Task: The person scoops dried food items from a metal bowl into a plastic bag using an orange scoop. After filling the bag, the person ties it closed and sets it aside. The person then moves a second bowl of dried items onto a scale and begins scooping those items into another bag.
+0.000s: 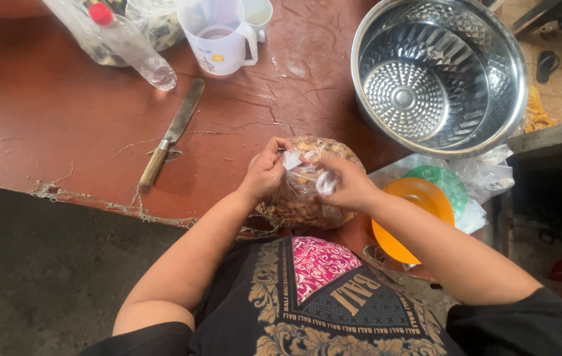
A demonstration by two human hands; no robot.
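Observation:
A clear plastic bag (304,198) full of brown food pieces sits at the near edge of the red-brown table (50,112). My left hand (266,173) pinches the bag's top on the left side. My right hand (349,184) grips a twisted bit of the same plastic on the right side. Both hands are closed on the bag's mouth, close together above it. The bag's lower part is partly hidden by my hands and chest.
A large steel bowl (439,76) stands at the back right. Orange (419,204) and green (446,181) plastic dishes lie in plastic wrap to the right. A wooden-handled knife (172,132), a plastic bottle (132,43) and a white jug (218,36) lie to the left and back.

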